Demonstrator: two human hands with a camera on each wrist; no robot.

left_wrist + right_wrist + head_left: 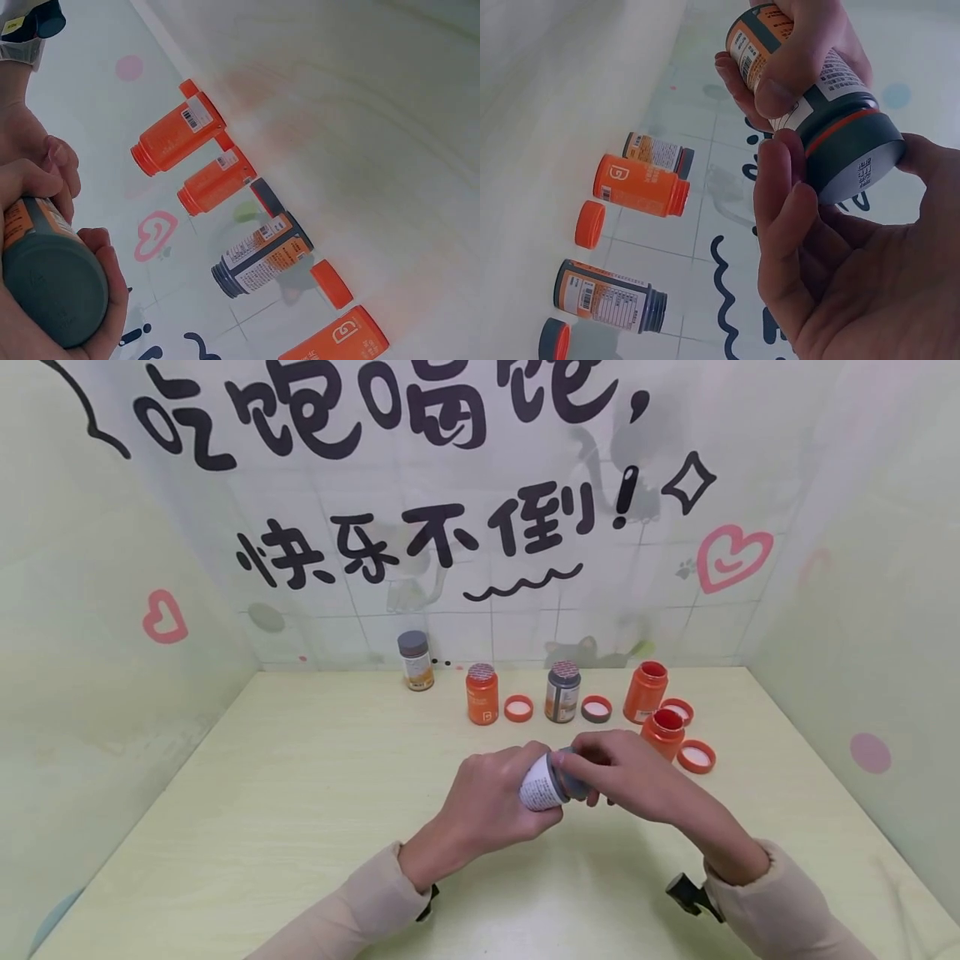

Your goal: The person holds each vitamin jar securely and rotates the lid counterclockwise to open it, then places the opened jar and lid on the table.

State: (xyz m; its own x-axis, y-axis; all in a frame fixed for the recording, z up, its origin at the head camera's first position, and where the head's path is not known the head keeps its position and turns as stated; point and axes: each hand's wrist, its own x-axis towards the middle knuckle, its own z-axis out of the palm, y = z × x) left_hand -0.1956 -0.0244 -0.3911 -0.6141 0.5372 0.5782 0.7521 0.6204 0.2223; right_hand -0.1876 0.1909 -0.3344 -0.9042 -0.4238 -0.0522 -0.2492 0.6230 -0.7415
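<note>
Above the table, my left hand [491, 793] grips a dark grey pill bottle [540, 785] with a white and orange label, holding it tilted. My right hand [630, 777] has thumb and fingers around its grey bottle cap [859, 157], as the right wrist view shows best. A red-orange band shows between cap and bottle. In the left wrist view the bottle's dark base [56, 289] faces the camera, the left hand [105, 277] wrapped about it. Just beyond the right hand stands an open orange bottle [664, 739], partly covered by that hand.
Along the back stand a capped grey bottle [416, 668], an orange bottle [482, 697] and a grey bottle [562, 695], both with sealed mouths, and another open orange bottle [645, 693]. Several loose caps lie beside them, including an orange cap [518, 708] and a grey-rimmed cap [596, 709].
</note>
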